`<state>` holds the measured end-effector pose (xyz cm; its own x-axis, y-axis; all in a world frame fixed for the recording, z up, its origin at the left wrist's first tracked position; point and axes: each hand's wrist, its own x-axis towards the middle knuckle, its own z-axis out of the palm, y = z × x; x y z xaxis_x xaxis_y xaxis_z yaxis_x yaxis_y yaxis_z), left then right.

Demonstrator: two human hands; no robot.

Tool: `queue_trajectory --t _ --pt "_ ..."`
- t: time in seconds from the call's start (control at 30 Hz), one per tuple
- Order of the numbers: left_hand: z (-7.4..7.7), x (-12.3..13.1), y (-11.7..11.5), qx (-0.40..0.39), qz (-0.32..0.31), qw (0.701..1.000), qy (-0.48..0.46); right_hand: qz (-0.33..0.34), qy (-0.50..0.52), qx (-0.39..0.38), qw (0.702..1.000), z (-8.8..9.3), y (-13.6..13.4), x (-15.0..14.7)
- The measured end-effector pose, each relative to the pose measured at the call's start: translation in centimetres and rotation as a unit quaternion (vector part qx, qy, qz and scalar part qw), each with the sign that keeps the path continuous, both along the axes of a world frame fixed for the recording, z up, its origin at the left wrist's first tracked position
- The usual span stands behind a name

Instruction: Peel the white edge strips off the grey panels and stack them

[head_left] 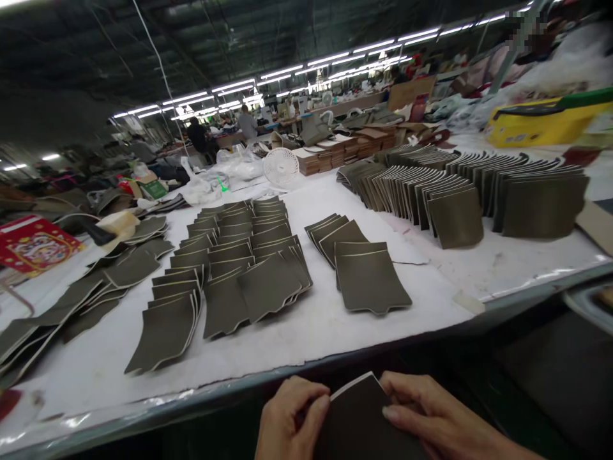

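Note:
A dark olive-brown panel (366, 421) with a pale top edge is held between my hands, below the table's front edge. My left hand (293, 418) pinches its upper left corner between thumb and fingers. On the right side, my right hand (426, 412) grips the panel with the thumb on its face. The panel's lower part is cut off by the frame. Just beyond, a small fanned pile of similar panels (373, 278) lies on the white-covered table (306, 332). To its left are overlapping rows of more such panels (230, 255).
Upright rows of panels (454, 217) stand at the right. Loose dark pieces (90, 287) and a red box (36, 246) lie left. A white fan (281, 167), stacked brown pieces (335, 153) and a yellow box (536, 124) are farther back. People work in the distance.

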<state>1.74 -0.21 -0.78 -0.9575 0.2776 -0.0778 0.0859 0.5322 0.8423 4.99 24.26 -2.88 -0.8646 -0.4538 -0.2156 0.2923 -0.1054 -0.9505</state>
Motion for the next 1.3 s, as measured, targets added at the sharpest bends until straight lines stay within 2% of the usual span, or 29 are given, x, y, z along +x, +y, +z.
queue_trajectory --t 0.03,0.1,0.17,0.23,0.3,0.43,0.6,0.9,1.3 --pt "0.4 -0.5 -0.1 0.006 -0.022 0.996 -0.088 0.008 -0.002 0.006 1.000 0.0 -0.1 0.2" --pt "1.3 -1.3 0.2 0.012 -0.046 0.979 -0.200 0.027 0.005 0.035 0.999 -0.1 -0.1 0.5" --pt "2.0 -1.8 0.5 0.023 -0.051 0.965 -0.255 0.038 0.046 0.110 0.992 -0.2 0.1 0.6" --pt "2.5 -2.1 0.8 0.034 -0.056 0.952 -0.299 0.031 0.107 0.202 0.973 -0.2 0.4 0.5" --pt "2.7 -2.4 0.9 0.048 -0.065 0.943 -0.324 0.026 0.153 0.254 0.955 0.1 0.6 0.4" --pt "2.8 -2.9 1.1 0.047 -0.083 0.938 -0.334 0.023 0.225 0.266 0.937 1.0 0.1 0.1" --pt "2.6 -3.3 1.7 0.074 -0.109 0.930 -0.343 0.029 0.372 0.304 0.877 1.9 -1.7 -0.2" --pt "2.1 -2.9 2.0 0.106 -0.074 0.922 -0.364 -0.051 0.498 0.317 0.805 1.6 -2.8 -0.6" --pt "2.1 -2.5 2.2 0.096 -0.075 0.932 -0.342 -0.053 0.517 0.303 0.799 1.6 -2.4 -0.5"
